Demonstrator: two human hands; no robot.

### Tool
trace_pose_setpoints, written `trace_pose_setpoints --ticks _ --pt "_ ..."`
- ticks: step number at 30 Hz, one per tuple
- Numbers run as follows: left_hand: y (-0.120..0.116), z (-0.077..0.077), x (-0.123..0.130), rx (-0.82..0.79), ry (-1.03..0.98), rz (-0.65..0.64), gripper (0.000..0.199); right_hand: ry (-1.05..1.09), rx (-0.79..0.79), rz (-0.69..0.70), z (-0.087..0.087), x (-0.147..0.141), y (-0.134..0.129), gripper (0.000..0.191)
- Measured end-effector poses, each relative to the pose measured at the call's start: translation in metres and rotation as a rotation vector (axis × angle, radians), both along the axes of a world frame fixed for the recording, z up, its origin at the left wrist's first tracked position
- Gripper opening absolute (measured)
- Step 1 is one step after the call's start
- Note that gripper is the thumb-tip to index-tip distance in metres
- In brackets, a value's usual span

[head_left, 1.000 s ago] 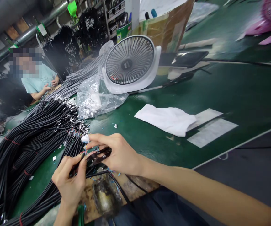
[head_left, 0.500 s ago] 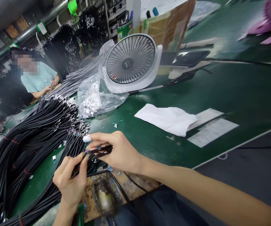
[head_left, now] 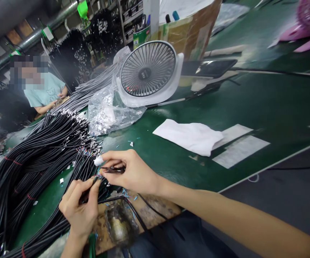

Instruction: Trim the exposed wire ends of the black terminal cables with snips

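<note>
My left hand pinches a black cable whose thin colored wires stick out between thumb and forefinger. Close against it on the right, my right hand is closed around a dark, slim tool, its tip beside those wires. White tape wraps one right fingertip. Below the hands lies a stained wooden board with a dark, shiny block on it. Large bundles of black cables with stripped ends spread to the left.
A small fan stands behind a clear plastic bag. White cloth and paper strips lie on the green table. A phone rests farther back. Another person sits at the far left.
The dark tool's jaws, spread apart before, now look closer together. Both hands have shifted very slightly left.
</note>
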State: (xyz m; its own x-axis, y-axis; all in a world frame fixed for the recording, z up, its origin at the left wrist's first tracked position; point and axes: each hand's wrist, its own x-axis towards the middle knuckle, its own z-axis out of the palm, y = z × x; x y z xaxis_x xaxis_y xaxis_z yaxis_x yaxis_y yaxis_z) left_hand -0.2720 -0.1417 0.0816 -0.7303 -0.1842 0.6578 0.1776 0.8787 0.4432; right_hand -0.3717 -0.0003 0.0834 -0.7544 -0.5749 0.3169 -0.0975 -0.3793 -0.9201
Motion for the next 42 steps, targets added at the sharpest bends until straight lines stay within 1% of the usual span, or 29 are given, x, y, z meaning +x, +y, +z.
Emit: trace_pose_setpoints --ticks 2,5,7,9,11,13,16,19,21,23,26,27,29,30,32,35,37,39,40,41,42 --pt "0.001 0.000 0.000 0.057 -0.052 0.002 0.002 -0.039 0.016 -0.001 0.001 0.000 -0.002 0.025" --pt "0.001 0.001 -0.002 0.284 -0.164 -0.014 0.005 0.000 0.013 0.016 -0.001 0.001 -0.002 0.025" --pt "0.002 0.002 -0.005 0.419 -0.197 -0.021 0.006 0.148 0.006 -0.024 -0.004 0.003 -0.001 0.026" --pt "0.003 0.005 -0.009 0.526 -0.198 -0.002 0.009 0.353 0.019 -0.125 -0.007 0.004 0.000 0.027" --pt "0.005 0.007 -0.012 0.669 -0.217 0.009 0.015 0.476 0.040 -0.196 -0.009 0.006 0.002 0.029" --pt "0.005 0.009 -0.014 0.800 -0.252 0.001 0.020 0.438 0.050 -0.163 -0.009 0.007 0.001 0.036" --pt "0.003 0.007 -0.016 0.910 -0.298 -0.035 0.022 0.226 0.047 -0.014 -0.010 0.006 -0.003 0.048" --pt "-0.003 0.004 -0.017 1.013 -0.365 -0.158 0.024 0.081 0.064 0.094 -0.012 0.003 -0.010 0.051" --pt "-0.007 0.005 -0.018 1.057 -0.394 -0.247 0.028 0.090 0.132 0.119 -0.013 0.000 -0.013 0.050" --pt "-0.011 0.009 -0.019 1.069 -0.398 -0.296 0.034 0.154 0.225 0.070 -0.012 -0.004 -0.015 0.040" --pt "-0.015 0.016 -0.020 1.056 -0.386 -0.332 0.036 0.283 0.355 -0.085 -0.008 -0.014 -0.013 0.015" --pt "-0.015 0.017 -0.021 1.045 -0.380 -0.340 0.035 0.333 0.420 -0.146 -0.007 -0.018 -0.011 0.018" --pt "-0.015 0.018 -0.023 1.009 -0.375 -0.347 0.036 0.423 0.587 -0.263 -0.006 -0.026 -0.009 0.031" --pt "-0.014 0.018 -0.024 0.986 -0.374 -0.344 0.037 0.449 0.666 -0.318 -0.006 -0.029 -0.008 0.031" --pt "-0.013 0.016 -0.026 0.927 -0.361 -0.320 0.039 0.464 0.759 -0.393 -0.007 -0.035 -0.006 0.025" --pt "-0.012 0.016 -0.023 0.818 -0.332 -0.229 0.029 0.464 0.813 -0.415 -0.011 -0.041 -0.005 0.020" --pt "-0.013 0.020 -0.010 0.757 -0.308 -0.154 0.031 0.474 0.856 -0.407 -0.015 -0.045 -0.005 0.020" --pt "-0.013 0.025 0.013 0.706 -0.222 -0.049 0.034 0.489 0.898 -0.393 -0.019 -0.048 -0.004 0.020" --pt "-0.012 0.026 0.029 0.653 -0.142 0.044 0.033 0.499 0.916 -0.387 -0.021 -0.049 -0.004 0.020" --pt "-0.009 0.027 0.048 0.626 -0.008 0.147 0.029 0.508 0.930 -0.381 -0.023 -0.051 -0.003 0.021" --pt "-0.004 0.026 0.067 0.633 0.120 0.233 0.025 0.518 0.943 -0.376 -0.025 -0.052 -0.003 0.022"
